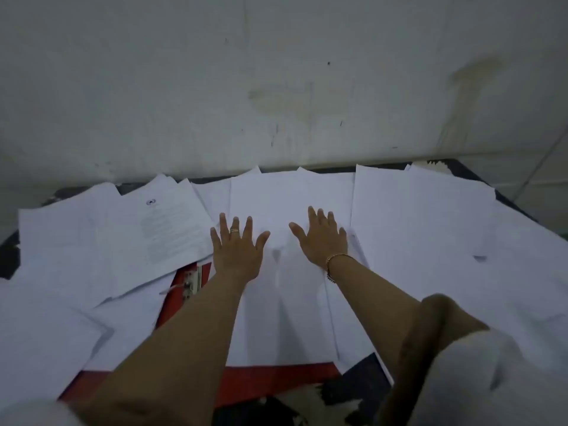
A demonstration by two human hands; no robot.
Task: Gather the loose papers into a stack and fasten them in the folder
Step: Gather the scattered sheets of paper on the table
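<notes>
Loose white paper sheets [415, 226] lay scattered over a dark table [9, 256] against a stained white wall [276, 72]. The left hand [235, 250] and right hand [319, 241] pressed flat on the middle sheets, fingers [248, 227] spread straight, gripping nothing. A flat red folder [276, 379] lay beneath them, showing at the near edge.

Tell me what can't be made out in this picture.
Head view:
Folder: mostly buried under papers.
Clip: half covered by papers, blurred.
Printed sheet: text too small and blurred to read.
Table: nearly all hidden by papers.
</notes>
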